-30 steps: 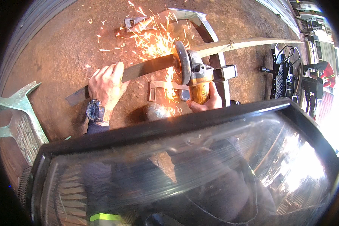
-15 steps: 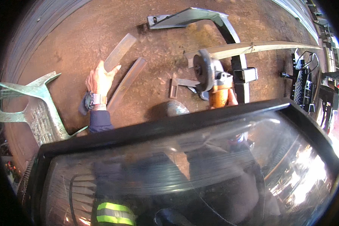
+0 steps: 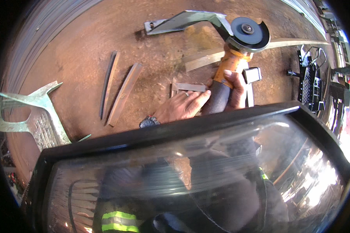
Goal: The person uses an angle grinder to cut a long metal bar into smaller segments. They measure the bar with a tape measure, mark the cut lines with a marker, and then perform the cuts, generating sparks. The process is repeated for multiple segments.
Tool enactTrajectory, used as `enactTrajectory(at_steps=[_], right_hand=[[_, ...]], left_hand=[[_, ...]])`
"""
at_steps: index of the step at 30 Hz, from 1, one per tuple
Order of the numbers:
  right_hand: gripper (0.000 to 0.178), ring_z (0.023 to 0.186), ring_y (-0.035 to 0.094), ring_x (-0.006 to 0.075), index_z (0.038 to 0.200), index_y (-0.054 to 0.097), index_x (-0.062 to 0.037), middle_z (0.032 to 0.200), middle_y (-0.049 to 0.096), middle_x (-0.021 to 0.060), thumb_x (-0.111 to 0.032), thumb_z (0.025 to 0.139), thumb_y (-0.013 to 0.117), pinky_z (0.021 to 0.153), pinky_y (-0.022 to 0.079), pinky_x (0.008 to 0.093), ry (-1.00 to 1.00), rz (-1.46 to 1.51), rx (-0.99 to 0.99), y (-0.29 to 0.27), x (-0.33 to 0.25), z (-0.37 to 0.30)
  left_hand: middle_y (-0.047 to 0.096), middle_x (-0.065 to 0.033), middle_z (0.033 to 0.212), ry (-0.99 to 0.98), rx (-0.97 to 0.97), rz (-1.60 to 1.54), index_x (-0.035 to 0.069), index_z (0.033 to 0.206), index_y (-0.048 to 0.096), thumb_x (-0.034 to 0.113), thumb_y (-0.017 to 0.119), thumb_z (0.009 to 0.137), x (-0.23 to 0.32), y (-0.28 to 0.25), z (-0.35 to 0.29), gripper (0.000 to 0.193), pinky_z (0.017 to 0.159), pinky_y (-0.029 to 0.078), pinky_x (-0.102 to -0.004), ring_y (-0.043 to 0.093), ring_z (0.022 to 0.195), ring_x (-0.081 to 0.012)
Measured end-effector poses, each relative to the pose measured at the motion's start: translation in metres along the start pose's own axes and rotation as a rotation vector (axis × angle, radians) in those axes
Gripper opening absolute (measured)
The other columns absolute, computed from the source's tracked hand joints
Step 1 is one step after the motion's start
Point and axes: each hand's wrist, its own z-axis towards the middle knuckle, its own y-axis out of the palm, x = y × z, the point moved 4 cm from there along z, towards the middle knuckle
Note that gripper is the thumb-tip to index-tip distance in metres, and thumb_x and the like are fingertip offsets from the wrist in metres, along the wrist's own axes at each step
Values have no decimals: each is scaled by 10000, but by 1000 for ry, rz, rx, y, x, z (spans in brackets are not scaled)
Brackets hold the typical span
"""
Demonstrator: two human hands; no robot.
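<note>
My right hand (image 3: 237,90) is wrapped round the body of an orange and dark angle grinder (image 3: 233,62). Its grey disc (image 3: 245,29), partly ringed by a guard, faces up toward me at the far end. My left hand (image 3: 179,106), with a ring and a wristwatch, reaches across with fingers stretched out. Its fingertips are close to the grinder's dark rear part; whether they touch it I cannot tell. Just beyond these fingers lies a small metal try square (image 3: 188,87), partly covered. Two steel bars (image 3: 124,94) (image 3: 109,84) lie on the ground to the left.
A worn pale green plastic chair (image 3: 39,116) lies at the left. Ahead is a bent steel frame (image 3: 186,21), with a long beam (image 3: 206,58) across it. Black metal parts (image 3: 312,79) stand at the right. A clear visor with a black rim (image 3: 175,134) fills the lower view.
My left hand has let go of the left steel bar and moved right, toward the grinder. That bar now lies nearer and steeper. The grinder has risen and turned, its disc now facing me.
</note>
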Motion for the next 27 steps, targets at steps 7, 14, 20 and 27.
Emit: enactTrajectory(at_steps=[7,14,20,27], right_hand=[[424,806,662,216,1196,518,-25,956,638,105,-167,835,692,731,570,353,-50,81,-52,15,22,-11],[522,1098,613,197,1356,470,-52,1176,624,87,-96,893,705,977,505,369,-41,-46,-275,71,68,-15],[619,1205,534,285,1452,390,-16,1302,493,161,-212,948,693,1032,462,404,-349,-680,-594,81,138,8],[306,984,686,361,1190,638,7,1030,693,205,-169,940,651,858,543,427,-136,-1160,-807,18,99,-28]], left_hand=[[620,-202,1242,-115,55,62,54,1373,472,262,744,854,14,-25,1,622,920,542,-417,654,1111,-358],[467,-247,1483,-751,-29,-493,118,1596,247,127,793,828,-32,-72,-54,943,1158,394,-467,459,1406,-339],[564,-160,1306,-1080,784,-962,67,1410,429,210,684,890,-75,-21,-92,596,1029,465,-471,579,1186,-296],[646,-166,972,-1422,539,38,-45,1148,525,113,890,656,-110,-5,-151,632,771,526,-416,645,882,-254]])
